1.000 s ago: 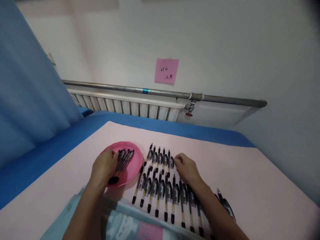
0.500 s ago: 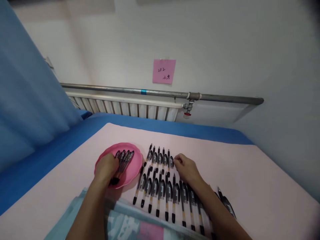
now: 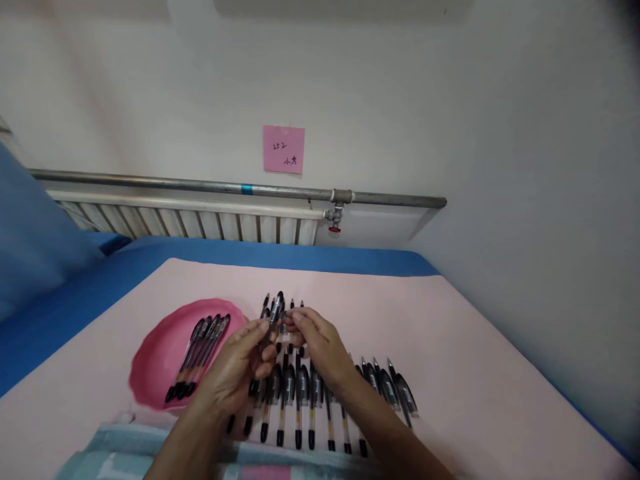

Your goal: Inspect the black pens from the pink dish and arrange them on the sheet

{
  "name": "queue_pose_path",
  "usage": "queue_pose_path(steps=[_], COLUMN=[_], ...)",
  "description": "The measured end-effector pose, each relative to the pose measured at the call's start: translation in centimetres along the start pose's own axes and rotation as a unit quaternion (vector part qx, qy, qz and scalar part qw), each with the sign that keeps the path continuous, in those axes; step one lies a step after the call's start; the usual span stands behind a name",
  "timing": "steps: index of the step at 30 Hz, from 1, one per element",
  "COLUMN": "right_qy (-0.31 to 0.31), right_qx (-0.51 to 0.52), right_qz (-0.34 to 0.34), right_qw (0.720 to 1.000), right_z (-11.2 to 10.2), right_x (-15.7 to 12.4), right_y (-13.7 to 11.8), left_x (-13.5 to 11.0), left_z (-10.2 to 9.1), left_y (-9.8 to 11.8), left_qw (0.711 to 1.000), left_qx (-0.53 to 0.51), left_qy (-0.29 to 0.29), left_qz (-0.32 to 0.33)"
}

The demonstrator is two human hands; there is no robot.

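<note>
left hand grips one pen by its barrel, right hand pinches near its cap, raised clear of the pen rows.

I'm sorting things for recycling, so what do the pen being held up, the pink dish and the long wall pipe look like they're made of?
The pen in the left hand looks plastic: glossy black, partly clear. The pink dish is probably plastic too: smooth, even colour, wavy rim. The pipe looks metal: dull grey, with a joint fitting.
</note>
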State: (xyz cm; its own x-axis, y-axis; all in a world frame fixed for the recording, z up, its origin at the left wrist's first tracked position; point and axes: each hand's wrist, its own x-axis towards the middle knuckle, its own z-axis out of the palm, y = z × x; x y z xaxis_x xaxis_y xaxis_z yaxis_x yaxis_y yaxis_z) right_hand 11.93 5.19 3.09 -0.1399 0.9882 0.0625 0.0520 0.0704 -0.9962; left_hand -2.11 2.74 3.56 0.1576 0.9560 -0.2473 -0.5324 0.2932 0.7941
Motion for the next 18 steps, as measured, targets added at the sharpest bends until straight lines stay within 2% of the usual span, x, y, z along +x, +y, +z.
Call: queue_pose_path(steps=[3, 7, 10, 13, 16, 18], right_qy=[-0.013, 0.027, 0.066, 0.097, 0.111, 0.116], right_qx=[0.060, 0.084, 0.101, 0.098, 0.075, 0.064], right_qz=[-0.009, 0.021, 0.023, 0.031, 0.037, 0.033], right_qw=[0.998, 0.996, 0.992, 0.990, 0.990, 0.991], right_z=[0.8, 1.3, 1.7, 1.9, 2.0, 2.1], right_x=[-0.6, -1.1, -1.2, -1.4, -1.6, -1.6], right_y=[-0.5, -0.5, -0.2, 0.0, 0.0, 0.1], left_x=[-0.3, -0.8, -0.9, -1.0, -1.1, -1.2], left_z=[1.0, 2.4, 3.4, 4.3, 4.8, 5.0], left_y=[-0.8, -2.0, -3.0, -4.0, -4.6, -4.8], left_qw=[0.999, 0.997, 0.999, 0.996, 0.987, 0.983], left_qx=[-0.029, -0.052, -0.035, 0.005, 0.043, 0.055], left_qy=[-0.028, -0.027, 0.016, 0.088, 0.151, 0.167], left_qz=[-0.034, -0.043, -0.024, -0.016, -0.041, -0.054])
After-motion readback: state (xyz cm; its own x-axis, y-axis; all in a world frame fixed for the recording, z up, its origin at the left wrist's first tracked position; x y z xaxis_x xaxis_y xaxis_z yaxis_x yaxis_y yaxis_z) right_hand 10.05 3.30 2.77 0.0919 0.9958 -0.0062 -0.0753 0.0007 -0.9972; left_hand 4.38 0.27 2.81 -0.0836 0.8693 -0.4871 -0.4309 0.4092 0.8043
